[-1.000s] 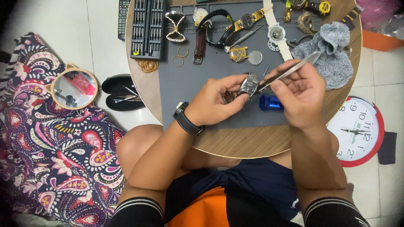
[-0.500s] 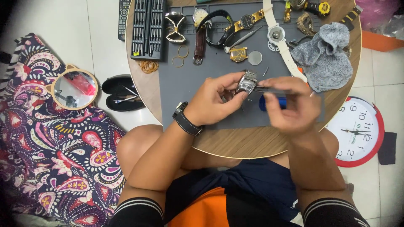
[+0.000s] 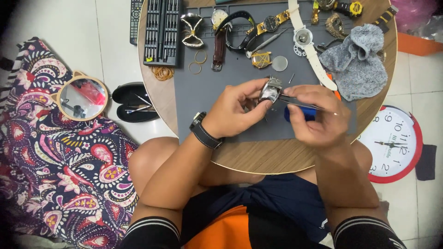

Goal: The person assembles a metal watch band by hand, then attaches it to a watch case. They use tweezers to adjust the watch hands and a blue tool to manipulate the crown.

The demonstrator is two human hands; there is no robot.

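My left hand [image 3: 237,109], with a black wristwatch on its wrist, pinches a small silver rectangular watch case [image 3: 271,90] above the grey work mat [image 3: 207,92]. My right hand [image 3: 318,117] grips thin metal tweezers [image 3: 304,104] lying nearly level, their tip touching the side of the watch case. A blue object [image 3: 297,114] lies on the mat under my right fingers, mostly hidden.
A round wooden table [image 3: 277,159] carries the mat, a black screwdriver set [image 3: 161,30], several watches and straps [image 3: 258,23], a grey cloth [image 3: 357,64] and small rings. On the floor lie a mirror [image 3: 83,97], a black case [image 3: 134,102], a patterned cloth [image 3: 60,175] and a red-rimmed wall clock [image 3: 392,143].
My right hand has turned, bringing the tweezers from a raised slant down to nearly level against the watch case. My left hand holds the case in about the same place.
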